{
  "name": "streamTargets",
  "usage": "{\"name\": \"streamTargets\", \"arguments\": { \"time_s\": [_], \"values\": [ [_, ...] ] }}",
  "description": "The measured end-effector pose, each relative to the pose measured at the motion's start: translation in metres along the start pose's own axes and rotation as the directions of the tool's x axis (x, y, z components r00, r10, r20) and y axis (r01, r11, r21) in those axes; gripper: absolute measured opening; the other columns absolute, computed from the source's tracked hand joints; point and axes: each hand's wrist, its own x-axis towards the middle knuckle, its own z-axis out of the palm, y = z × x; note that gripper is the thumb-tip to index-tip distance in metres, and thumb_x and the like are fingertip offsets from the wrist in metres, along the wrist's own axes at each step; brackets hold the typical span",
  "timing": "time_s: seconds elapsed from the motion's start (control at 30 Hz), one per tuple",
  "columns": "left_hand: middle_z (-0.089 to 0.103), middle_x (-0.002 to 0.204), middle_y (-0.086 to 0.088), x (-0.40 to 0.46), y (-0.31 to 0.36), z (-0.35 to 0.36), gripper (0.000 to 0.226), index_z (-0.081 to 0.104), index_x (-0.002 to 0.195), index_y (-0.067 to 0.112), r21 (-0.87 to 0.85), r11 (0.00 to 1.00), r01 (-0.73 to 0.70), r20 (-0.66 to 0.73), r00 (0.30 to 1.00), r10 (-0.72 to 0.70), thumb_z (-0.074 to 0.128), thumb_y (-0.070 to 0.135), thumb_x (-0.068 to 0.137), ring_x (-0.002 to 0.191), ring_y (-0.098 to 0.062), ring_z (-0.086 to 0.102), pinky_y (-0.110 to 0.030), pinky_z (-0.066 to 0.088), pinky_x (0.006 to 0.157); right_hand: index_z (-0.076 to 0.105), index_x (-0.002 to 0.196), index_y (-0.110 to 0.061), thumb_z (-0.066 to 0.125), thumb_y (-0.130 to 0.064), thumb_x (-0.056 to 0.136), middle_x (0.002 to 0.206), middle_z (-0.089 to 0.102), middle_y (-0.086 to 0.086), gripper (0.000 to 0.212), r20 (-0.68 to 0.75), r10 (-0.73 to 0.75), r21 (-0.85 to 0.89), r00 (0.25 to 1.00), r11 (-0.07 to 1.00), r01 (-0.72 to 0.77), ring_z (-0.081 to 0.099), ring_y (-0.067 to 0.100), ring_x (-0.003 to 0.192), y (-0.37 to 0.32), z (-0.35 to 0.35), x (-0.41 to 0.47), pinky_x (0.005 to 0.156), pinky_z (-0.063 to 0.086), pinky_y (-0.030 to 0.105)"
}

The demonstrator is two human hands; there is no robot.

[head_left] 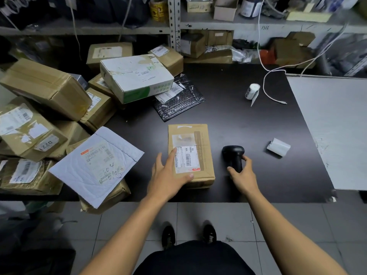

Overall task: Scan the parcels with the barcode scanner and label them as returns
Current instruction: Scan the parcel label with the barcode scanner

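The left hand (168, 175) lies flat on the near left part of the brown parcel (190, 155), fingers (170, 155) straight and spread over its label (186, 159). Just right of them, the right hand (241, 175) curls around the handle of the black barcode scanner (233, 155), standing on the dark surface (238, 120). Its trigger is hidden. Beyond the fingers, a label roll (251, 91) lies well apart.

The parcel (190, 155) lies left of the scanner (233, 156), label roll (251, 91) behind.
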Motion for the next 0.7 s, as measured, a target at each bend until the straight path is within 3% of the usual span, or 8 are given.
{"name": "streamTargets", "arguments": {
  "time_s": [0.1,0.2,0.33,0.6,0.7],
  "values": [
    [-0.003,0.162,0.003,-0.003,0.015,-0.003,0.095,0.013,0.152,0.045,0.160,0.978,-0.137,-0.079,0.985,0.151,0.070,0.059,0.078,0.149,-0.017,-0.006,-0.044,0.020,0.118,0.028,0.147,-0.026,0.065,-0.033,0.092,0.136,0.053,0.015,0.067,0.011,-0.002,-0.052,1.000,0.999,0.003,0.051,0.034,0.123,-0.004,-0.007,-0.009,0.093,0.041,0.037],
    [0.014,0.159,0.000,0.004,0.032,0.003,0.084,0.023,0.151,0.040,0.209,0.926,-0.315,-0.108,0.934,0.342,0.068,0.055,0.082,0.148,-0.018,0.003,-0.037,0.018,0.119,0.032,0.146,-0.025,0.068,-0.036,0.089,0.127,0.057,0.012,0.068,-0.036,-0.020,-0.057,0.999,0.998,0.018,0.054,0.026,0.114,0.000,-0.018,-0.017,0.093,0.043,0.034],
    [0.034,0.149,0.000,0.019,0.069,0.031,0.072,0.033,0.149,0.033,0.259,0.830,-0.493,-0.045,0.853,0.521,0.065,0.047,0.086,0.143,-0.020,0.016,-0.034,0.020,0.117,0.042,0.140,-0.021,0.069,-0.033,0.089,0.118,0.058,0.001,0.060,-0.132,-0.042,0.020,0.990,0.999,0.044,0.056,0.017,0.108,0.009,-0.042,-0.023,0.090,0.043,0.029],
    [0.056,0.128,0.005,0.045,0.159,0.112,0.038,0.056,0.132,0.025,0.155,0.776,-0.611,0.101,0.791,0.603,0.058,0.032,0.094,0.121,-0.014,0.044,-0.031,0.040,0.098,0.051,0.126,-0.021,0.063,-0.032,0.093,0.096,0.064,-0.006,0.037,-0.233,0.005,0.112,0.973,0.993,0.022,0.060,0.013,0.093,0.035,-0.128,0.030,0.080,0.039,0.027],
    [0.063,0.117,0.004,0.058,0.197,0.151,0.031,0.061,0.124,0.024,0.016,0.841,-0.540,0.123,0.836,0.535,0.061,0.026,0.093,0.110,-0.012,0.056,-0.030,0.045,0.092,0.050,0.125,-0.023,0.063,-0.032,0.093,0.090,0.063,-0.010,0.036,-0.207,0.038,0.144,0.978,0.990,-0.008,0.059,0.013,0.092,0.047,-0.159,0.056,0.076,0.039,0.026]
  ]
}}
